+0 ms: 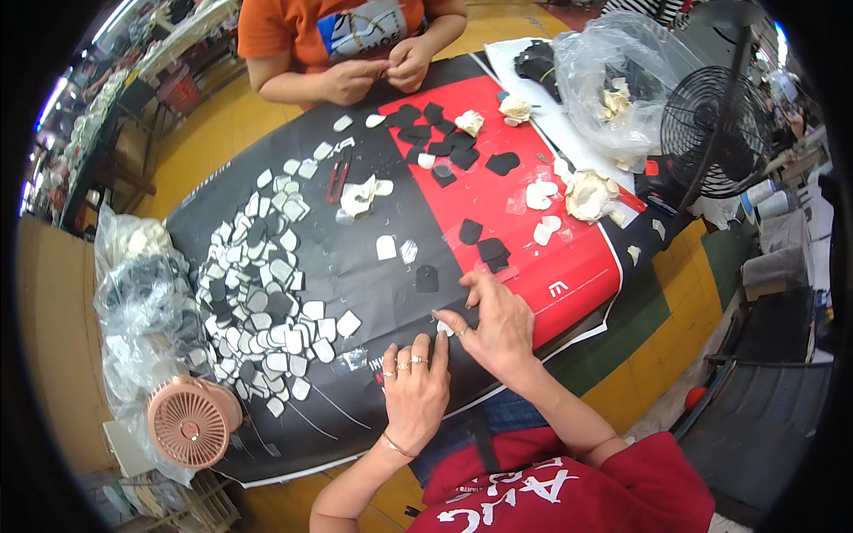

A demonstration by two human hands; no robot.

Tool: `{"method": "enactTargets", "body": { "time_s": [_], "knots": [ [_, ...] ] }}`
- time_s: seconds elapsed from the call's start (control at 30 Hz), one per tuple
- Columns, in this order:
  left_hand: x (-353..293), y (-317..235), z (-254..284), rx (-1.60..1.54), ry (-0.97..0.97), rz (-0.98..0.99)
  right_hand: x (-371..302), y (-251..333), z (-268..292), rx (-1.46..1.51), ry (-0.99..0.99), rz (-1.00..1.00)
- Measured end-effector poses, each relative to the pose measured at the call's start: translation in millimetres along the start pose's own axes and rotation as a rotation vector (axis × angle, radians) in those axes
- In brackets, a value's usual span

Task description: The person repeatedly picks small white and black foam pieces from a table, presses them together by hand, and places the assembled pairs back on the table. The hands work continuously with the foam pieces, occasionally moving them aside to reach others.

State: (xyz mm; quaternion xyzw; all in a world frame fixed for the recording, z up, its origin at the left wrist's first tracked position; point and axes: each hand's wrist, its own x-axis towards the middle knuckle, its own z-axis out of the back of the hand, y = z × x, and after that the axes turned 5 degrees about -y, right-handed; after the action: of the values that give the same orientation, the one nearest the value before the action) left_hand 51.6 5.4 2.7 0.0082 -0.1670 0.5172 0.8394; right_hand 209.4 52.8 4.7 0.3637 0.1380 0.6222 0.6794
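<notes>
My left hand (418, 388) lies on the black part of the table cover (355, 298), its fingers stretched out and slightly apart. One fingertip touches or nearly touches a small white piece (445, 328). My right hand (500, 329) is just to the right, thumb and index finger apart, the other fingers curled and partly hidden. Its thumb reaches over beside that same white piece. Beyond the hands are a dark rounded patch (427, 279), a white patch (386, 247) and a small clear-looking scrap (409, 251). Several black patches (493, 252) rest on the red part of the cover.
A wide heap of white and grey patches (258, 275) spreads on the left, near a pink fan (193, 421) and plastic bags (142, 293). Across the table, a person's hands (382, 75) work together. A red cutter (338, 176), crumpled scraps (590, 194) and a black fan (716, 129) stand farther off.
</notes>
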Motion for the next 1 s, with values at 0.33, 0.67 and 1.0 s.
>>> {"method": "enactTargets", "body": {
  "time_s": [0.33,0.67,1.0],
  "knots": [
    [-10.4,42.1,15.4,0.096,-0.052,0.308,16.3,-39.3,23.2,-0.062,-0.209,0.167],
    [-25.2,38.7,19.5,0.048,-0.182,0.421,57.5,-99.2,65.9,-0.353,-0.172,0.039],
    [6.9,-11.4,26.4,-0.763,-0.127,0.282,36.8,-48.6,75.6,0.35,-0.125,0.033]
  ]
}}
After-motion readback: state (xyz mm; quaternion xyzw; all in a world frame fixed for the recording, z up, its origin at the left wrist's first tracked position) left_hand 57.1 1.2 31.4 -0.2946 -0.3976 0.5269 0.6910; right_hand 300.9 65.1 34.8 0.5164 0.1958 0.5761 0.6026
